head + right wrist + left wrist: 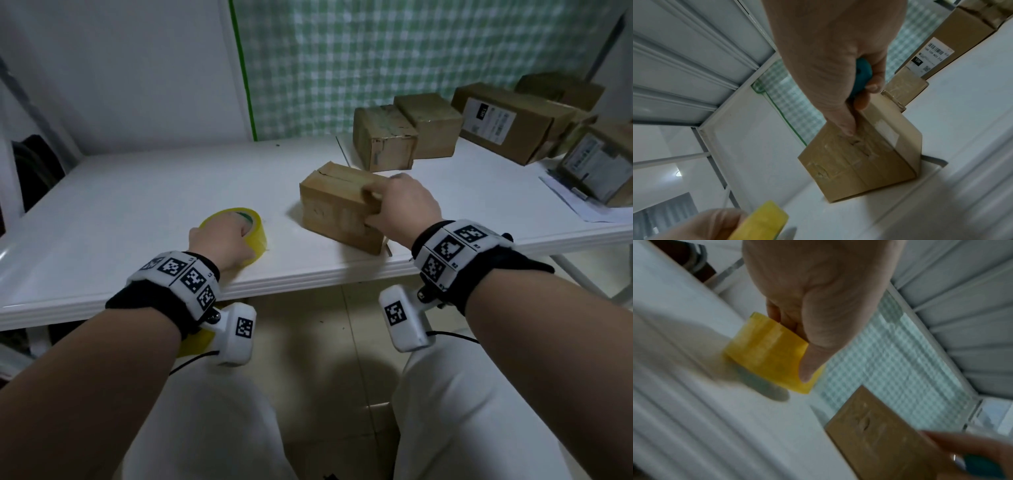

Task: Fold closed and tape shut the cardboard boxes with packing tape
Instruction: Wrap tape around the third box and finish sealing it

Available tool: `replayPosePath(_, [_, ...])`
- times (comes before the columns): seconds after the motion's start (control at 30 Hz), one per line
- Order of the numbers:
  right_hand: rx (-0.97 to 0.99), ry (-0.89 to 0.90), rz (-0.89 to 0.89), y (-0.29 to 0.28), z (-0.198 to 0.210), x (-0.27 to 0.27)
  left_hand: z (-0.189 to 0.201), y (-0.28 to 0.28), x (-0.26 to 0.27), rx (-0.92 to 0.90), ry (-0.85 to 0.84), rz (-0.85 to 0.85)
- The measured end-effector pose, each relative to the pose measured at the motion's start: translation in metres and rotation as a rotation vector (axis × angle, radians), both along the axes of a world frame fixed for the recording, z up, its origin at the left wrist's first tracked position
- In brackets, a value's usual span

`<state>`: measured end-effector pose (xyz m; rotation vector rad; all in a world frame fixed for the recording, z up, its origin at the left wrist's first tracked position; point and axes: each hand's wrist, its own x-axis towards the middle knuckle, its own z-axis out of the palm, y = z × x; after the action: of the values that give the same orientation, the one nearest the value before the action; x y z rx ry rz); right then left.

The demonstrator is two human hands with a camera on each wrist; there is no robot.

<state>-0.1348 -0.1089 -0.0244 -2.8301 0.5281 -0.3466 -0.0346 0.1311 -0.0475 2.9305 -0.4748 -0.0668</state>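
Observation:
A yellow roll of packing tape (258,236) (768,352) (760,224) stands on the white table (137,205). My left hand (219,245) (813,305) grips it, thumb on the outer face and fingers inside the core. To its right a small brown cardboard box (329,202) (879,443) (855,165) sits near the table's front edge, its top flaps folded down with a seam showing. My right hand (400,205) (838,65) rests on the box's right end, thumb on the side. Its fingers curl round a teal-handled tool (863,73) (982,467), mostly hidden.
Several other cardboard boxes stand at the back right: a taped one (383,137), one behind it (431,123) and a long labelled one (510,120). Papers (575,202) lie at the right. A green checked curtain (376,61) hangs behind. The table's front edge (308,274) is close.

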Motion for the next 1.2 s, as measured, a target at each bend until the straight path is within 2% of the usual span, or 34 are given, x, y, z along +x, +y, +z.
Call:
replayPosePath(0.07, [0.035, 0.013, 0.058, -0.004, -0.001, 0.000, 0.005, 0.004, 0.003, -0.206, 0.004, 0.005])
replayPosePath(0.13, [0.068, 0.013, 0.075, -0.007, 0.000, 0.001, 0.017, 0.007, 0.002, -0.570, 0.069, 0.065])
replayPosePath(0.2, [0.080, 0.010, 0.084, -0.008, 0.002, 0.001, 0.033, 0.007, -0.004, -0.925, 0.219, 0.108])
replayPosePath(0.3, [0.057, 0.020, 0.106, -0.009, 0.003, 0.000, 0.058, 0.002, -0.014, -1.188, 0.352, 0.059])
replayPosePath(0.37, [0.022, 0.004, 0.117, -0.007, 0.006, -0.004, 0.072, -0.004, -0.021, -1.227, 0.363, 0.013])
replayPosePath(0.43, [0.067, -0.093, 0.146, -0.001, 0.014, -0.007, 0.082, -0.010, -0.028, -1.217, 0.400, -0.042])
replayPosePath(0.5, [0.308, -0.190, 0.243, 0.009, 0.026, -0.012, 0.088, -0.018, -0.034, -1.226, 0.440, -0.084])
replayPosePath(0.57, [0.502, -0.183, 0.369, 0.021, 0.036, -0.014, 0.092, -0.028, -0.038, -1.265, 0.473, -0.087])
replayPosePath(0.63, [0.556, -0.153, 0.453, 0.029, 0.038, -0.013, 0.094, -0.038, -0.042, -1.311, 0.503, -0.071])
replayPosePath(0.73, [0.670, -0.198, 0.499, 0.032, 0.039, -0.010, 0.094, -0.051, -0.046, -1.363, 0.531, -0.046])
replayPosePath(0.93, [0.652, -0.182, 0.571, 0.018, 0.051, -0.017, 0.095, -0.071, -0.037, -1.374, 0.407, 0.126])
replayPosePath(1.13, [0.813, -0.186, 0.532, 0.011, 0.056, -0.016, 0.099, -0.089, -0.021, -1.339, 0.306, 0.118])
replayPosePath(1.2, [0.797, -0.196, 0.487, 0.006, 0.064, -0.016, 0.099, -0.093, -0.017, -1.338, 0.275, 0.129])
